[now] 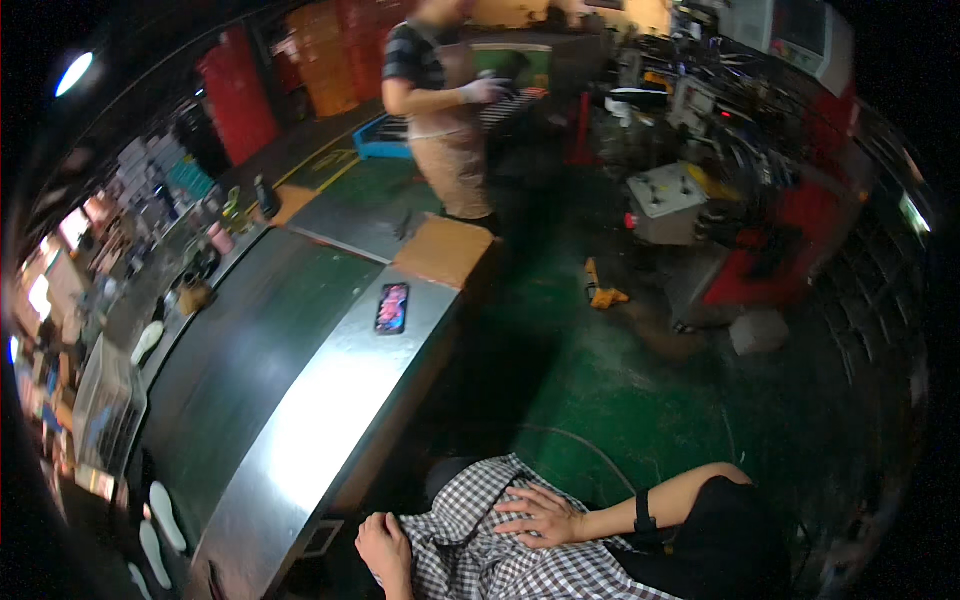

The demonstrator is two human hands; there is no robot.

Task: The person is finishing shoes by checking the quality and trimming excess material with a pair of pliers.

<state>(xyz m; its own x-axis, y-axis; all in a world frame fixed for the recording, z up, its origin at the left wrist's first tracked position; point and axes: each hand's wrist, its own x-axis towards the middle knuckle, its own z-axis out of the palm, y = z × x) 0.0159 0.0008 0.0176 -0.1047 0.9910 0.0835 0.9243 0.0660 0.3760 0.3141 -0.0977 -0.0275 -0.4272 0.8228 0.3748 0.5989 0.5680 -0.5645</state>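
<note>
My right hand [540, 515] lies flat with fingers spread on a black-and-white checked cloth [480, 545] at the bottom of the head view; a dark band circles that wrist. My left hand [385, 550] is curled at the cloth's left edge, beside the corner of a long metal workbench [330, 410]; whether it grips the cloth is unclear. A phone [391, 307] with a lit colourful screen lies on the bench's steel rim, well beyond both hands.
A person in a striped shirt and tan apron [445, 110] stands at the far end of the bench, gloved hands raised. Cardboard [445, 250] lies on the bench top. Green floor to the right holds a yellow tool [600, 290], grey box [760, 330] and machines [670, 200].
</note>
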